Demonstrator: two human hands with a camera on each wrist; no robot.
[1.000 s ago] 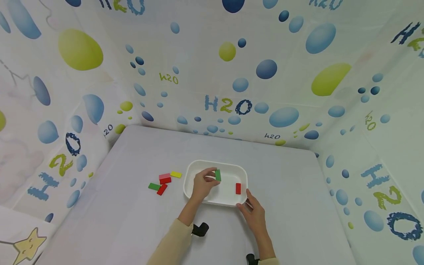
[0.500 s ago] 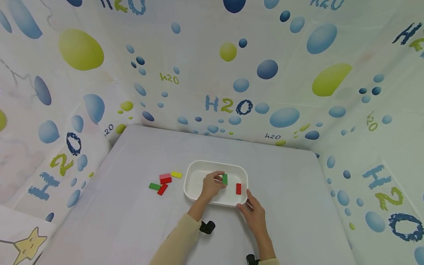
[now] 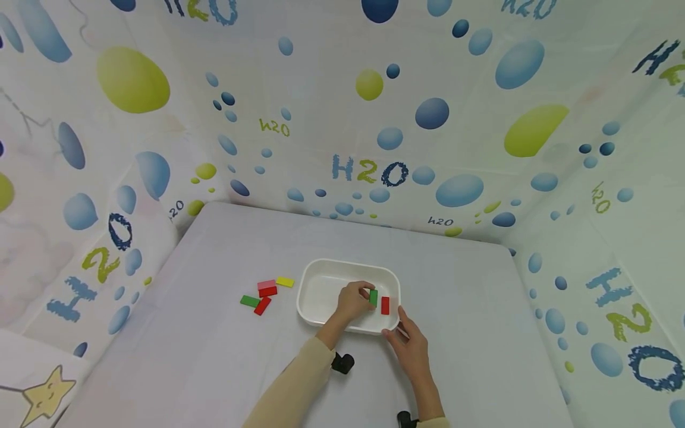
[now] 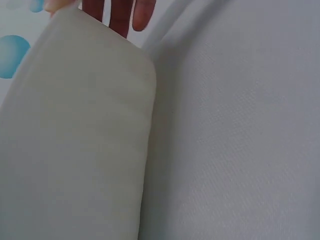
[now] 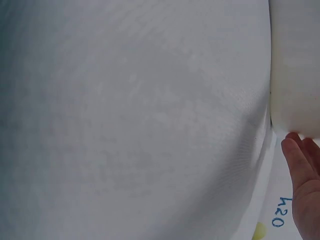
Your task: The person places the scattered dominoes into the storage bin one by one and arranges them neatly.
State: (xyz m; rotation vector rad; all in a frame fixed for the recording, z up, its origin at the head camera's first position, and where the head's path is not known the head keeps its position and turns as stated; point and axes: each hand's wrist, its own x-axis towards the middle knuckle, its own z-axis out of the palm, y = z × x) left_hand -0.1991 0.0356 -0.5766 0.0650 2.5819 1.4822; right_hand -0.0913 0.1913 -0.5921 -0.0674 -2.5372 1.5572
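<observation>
My left hand (image 3: 353, 301) reaches over the white tray (image 3: 321, 291) and pinches a small green block (image 3: 373, 298) between thumb and fingers. Just right of that block, a red block (image 3: 385, 305) lies on the tray floor near the right end. The near right corner of the tray is gripped by my right hand (image 3: 412, 348), thumb at the front side and fingers at the end. The left wrist view has the tray's outer wall (image 4: 75, 125), with fingers (image 4: 120, 17) beyond its upper edge. In the right wrist view, fingertips (image 5: 289, 145) meet the tray's underside edge.
Left of the tray lie a yellow block (image 3: 285, 282), a pink block (image 3: 266, 285), two red blocks, one of them tilted (image 3: 262, 306), and a green block (image 3: 250, 301). A black wrist camera (image 3: 342, 363) sits below the left forearm. Printed cloth walls (image 3: 396, 142) enclose the table.
My left hand has moved right and slightly down across the tray with the green block, bringing it beside the red block. The right hand holds the tray as before.
</observation>
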